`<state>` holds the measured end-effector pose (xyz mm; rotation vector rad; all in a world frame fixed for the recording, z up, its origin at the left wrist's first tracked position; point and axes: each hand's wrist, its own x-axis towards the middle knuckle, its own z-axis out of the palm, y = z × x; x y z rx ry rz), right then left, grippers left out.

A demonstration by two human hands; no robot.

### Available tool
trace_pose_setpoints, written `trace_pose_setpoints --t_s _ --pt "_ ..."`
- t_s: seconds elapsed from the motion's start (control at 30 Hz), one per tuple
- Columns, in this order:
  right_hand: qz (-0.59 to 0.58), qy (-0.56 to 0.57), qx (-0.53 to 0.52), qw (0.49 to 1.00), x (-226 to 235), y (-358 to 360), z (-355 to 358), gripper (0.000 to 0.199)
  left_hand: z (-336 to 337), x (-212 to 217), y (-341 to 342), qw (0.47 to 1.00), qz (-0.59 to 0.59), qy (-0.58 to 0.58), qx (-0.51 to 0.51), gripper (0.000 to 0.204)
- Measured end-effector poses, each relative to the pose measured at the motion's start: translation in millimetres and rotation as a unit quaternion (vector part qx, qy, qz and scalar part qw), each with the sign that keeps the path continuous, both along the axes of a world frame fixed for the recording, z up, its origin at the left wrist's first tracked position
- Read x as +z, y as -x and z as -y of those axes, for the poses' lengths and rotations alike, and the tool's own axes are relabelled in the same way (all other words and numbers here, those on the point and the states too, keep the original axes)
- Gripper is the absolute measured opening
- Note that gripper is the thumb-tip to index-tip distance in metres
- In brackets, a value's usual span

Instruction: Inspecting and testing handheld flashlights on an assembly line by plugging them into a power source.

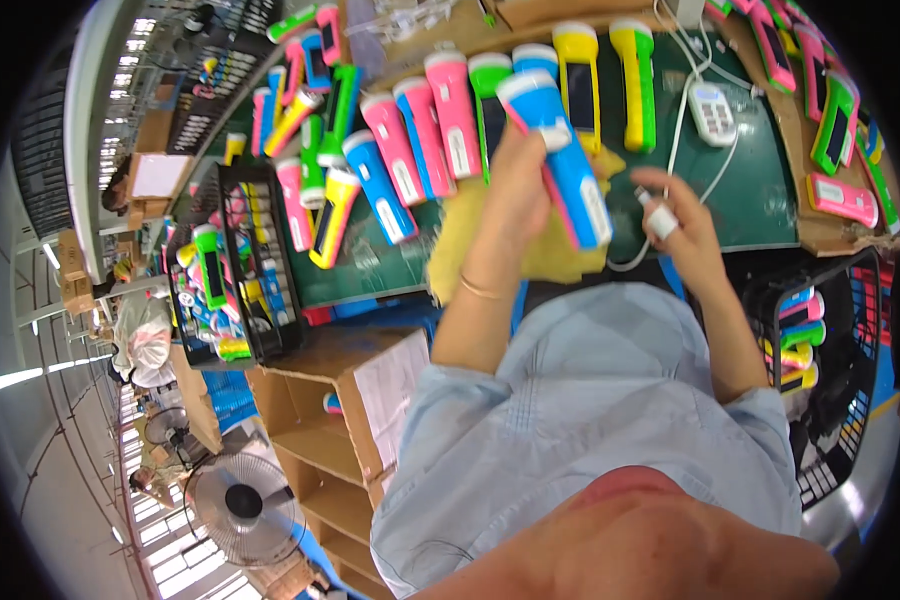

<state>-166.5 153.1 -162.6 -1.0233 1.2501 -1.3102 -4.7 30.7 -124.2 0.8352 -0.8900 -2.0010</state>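
My left hand (520,175) is closed around a blue and pink flashlight (573,165), its wide blue head tilted up and to the left. To the right of it, my right hand (682,225) is closed on a small white cable plug (660,217), whose narrow tip points toward the flashlight without touching it. Under both hands lies a yellow cloth (460,245) on the green table. Behind the held flashlight stands a row of others, among them a pink flashlight (452,110), a yellow flashlight (578,85) and a yellow-green flashlight (635,90).
A white power strip (712,112) with loose cables lies at the back right. More flashlights sit in a black crate (260,270) on the left and another crate (865,350) on the right. Below left are a cardboard shelf (315,440) and a fan (243,500).
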Motion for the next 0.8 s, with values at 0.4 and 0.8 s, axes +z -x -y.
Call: trace_pose_setpoints --t_s 0.4,0.8 --pt "-0.101 0.105 0.049 0.988 16 3 31 0.015 19 -4 -27 0.996 -0.015 0.090 -0.013 0.044" --pt "-0.135 0.207 0.391 0.886 70 -5 49 0.013 -22 19 -12 0.992 -0.035 0.105 0.058 0.058"
